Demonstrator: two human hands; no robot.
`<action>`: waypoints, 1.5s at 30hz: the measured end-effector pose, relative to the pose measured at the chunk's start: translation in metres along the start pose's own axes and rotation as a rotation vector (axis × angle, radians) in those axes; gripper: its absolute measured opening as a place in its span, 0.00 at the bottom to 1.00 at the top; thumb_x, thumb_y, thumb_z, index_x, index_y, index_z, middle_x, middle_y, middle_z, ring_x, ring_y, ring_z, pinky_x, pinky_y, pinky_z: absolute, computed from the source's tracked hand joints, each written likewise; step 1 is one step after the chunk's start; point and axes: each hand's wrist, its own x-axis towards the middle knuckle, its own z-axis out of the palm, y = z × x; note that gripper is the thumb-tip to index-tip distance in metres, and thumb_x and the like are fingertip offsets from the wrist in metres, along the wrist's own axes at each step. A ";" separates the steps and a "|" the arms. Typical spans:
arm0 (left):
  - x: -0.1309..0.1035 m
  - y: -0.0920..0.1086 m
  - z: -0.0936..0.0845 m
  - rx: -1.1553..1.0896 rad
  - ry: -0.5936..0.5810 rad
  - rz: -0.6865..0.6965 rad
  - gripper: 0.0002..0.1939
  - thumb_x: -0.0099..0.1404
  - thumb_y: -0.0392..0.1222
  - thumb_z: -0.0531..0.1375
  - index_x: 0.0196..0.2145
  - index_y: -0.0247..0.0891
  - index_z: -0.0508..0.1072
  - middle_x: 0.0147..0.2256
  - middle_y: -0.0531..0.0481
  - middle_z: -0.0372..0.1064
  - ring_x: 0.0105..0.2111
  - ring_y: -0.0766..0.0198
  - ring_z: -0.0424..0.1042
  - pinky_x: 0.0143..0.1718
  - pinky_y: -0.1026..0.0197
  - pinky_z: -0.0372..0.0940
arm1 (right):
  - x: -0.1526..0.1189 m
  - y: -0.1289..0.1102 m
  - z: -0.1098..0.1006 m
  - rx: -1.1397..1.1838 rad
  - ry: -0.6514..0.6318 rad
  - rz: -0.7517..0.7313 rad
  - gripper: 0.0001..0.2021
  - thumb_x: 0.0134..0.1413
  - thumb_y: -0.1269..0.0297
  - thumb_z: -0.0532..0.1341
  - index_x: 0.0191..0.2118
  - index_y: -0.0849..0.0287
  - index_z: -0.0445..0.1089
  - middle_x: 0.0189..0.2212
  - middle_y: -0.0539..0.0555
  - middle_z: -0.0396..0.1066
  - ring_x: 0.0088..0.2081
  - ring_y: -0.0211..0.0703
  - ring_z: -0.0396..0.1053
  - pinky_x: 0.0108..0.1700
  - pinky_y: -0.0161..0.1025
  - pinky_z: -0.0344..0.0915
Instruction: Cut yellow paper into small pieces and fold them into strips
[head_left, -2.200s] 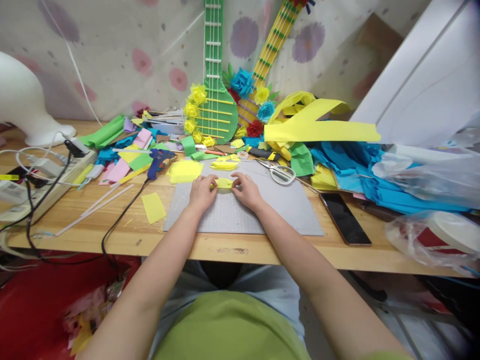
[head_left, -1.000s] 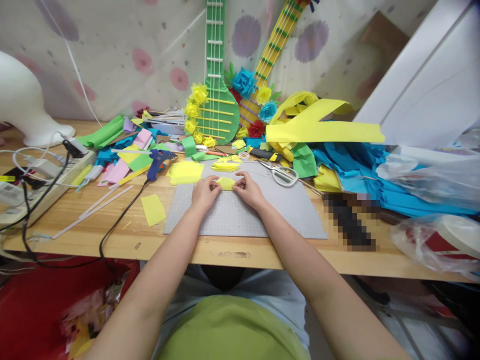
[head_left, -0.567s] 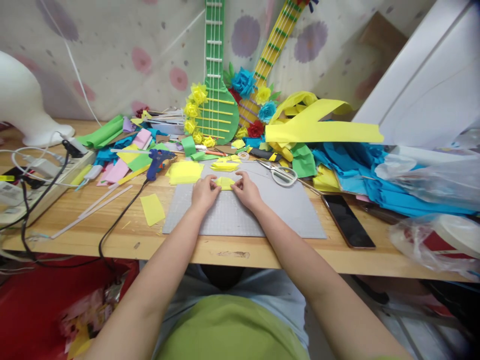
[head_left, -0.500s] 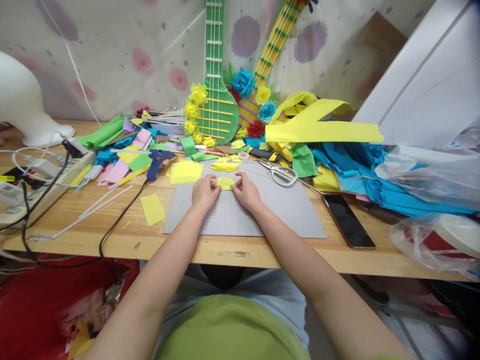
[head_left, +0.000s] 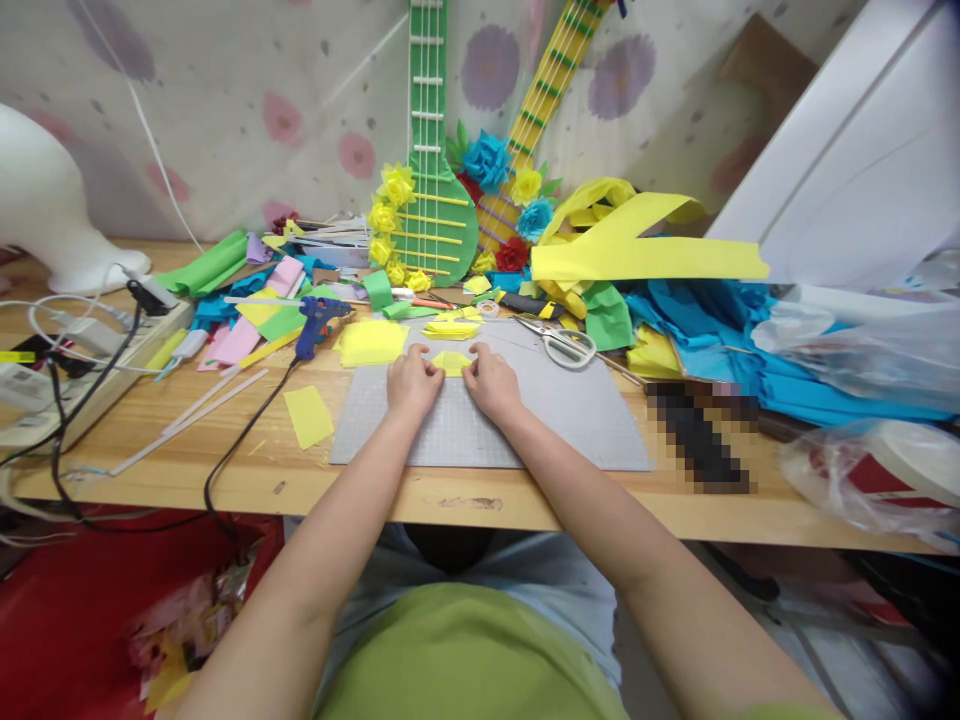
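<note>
At the far left of the frame a power strip [head_left: 90, 365] with plugged cables is seen on the wooden bench [head_left: 225, 470]. Right of it, left of centre, a blue glue gun [head_left: 315, 322] is laid beside a loose yellow paper square [head_left: 308, 416] and a stack of yellow sheets [head_left: 370, 341]. At the centre, on the grey cutting mat [head_left: 540, 420], a small folded yellow paper piece [head_left: 452, 362] is pinched between both hands. The left hand [head_left: 412, 383] is closed on its left edge, fingers curled together; the right hand [head_left: 491, 383] is closed on its right edge in the same way. Just right of the hands, scissors [head_left: 559, 343] are laid at the mat's upper edge. Above the centre, a green paper guitar [head_left: 431, 200] is propped against the wall. At the right, a long yellow paper strip [head_left: 645, 262] is spread over crumpled blue paper [head_left: 720, 330].
</note>
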 end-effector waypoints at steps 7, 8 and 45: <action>-0.002 0.001 0.000 0.057 -0.004 0.073 0.09 0.55 0.38 0.58 0.36 0.42 0.66 0.31 0.51 0.70 0.40 0.57 0.64 0.42 0.56 0.55 | 0.000 -0.002 0.000 -0.144 -0.016 -0.032 0.07 0.54 0.66 0.52 0.39 0.59 0.61 0.32 0.55 0.70 0.35 0.44 0.63 0.34 0.37 0.53; -0.002 0.001 0.000 0.075 -0.006 0.102 0.07 0.56 0.38 0.58 0.34 0.42 0.68 0.32 0.50 0.69 0.41 0.56 0.63 0.42 0.56 0.55 | 0.000 -0.002 -0.001 -0.166 -0.018 -0.042 0.06 0.54 0.66 0.52 0.37 0.59 0.62 0.33 0.55 0.70 0.36 0.44 0.63 0.34 0.37 0.53; 0.001 0.004 -0.003 -0.040 -0.025 -0.032 0.15 0.52 0.27 0.50 0.34 0.43 0.65 0.38 0.51 0.68 0.43 0.58 0.61 0.45 0.55 0.55 | -0.004 -0.007 -0.006 -0.039 -0.036 0.053 0.12 0.51 0.73 0.48 0.41 0.59 0.61 0.39 0.57 0.65 0.38 0.44 0.63 0.35 0.37 0.56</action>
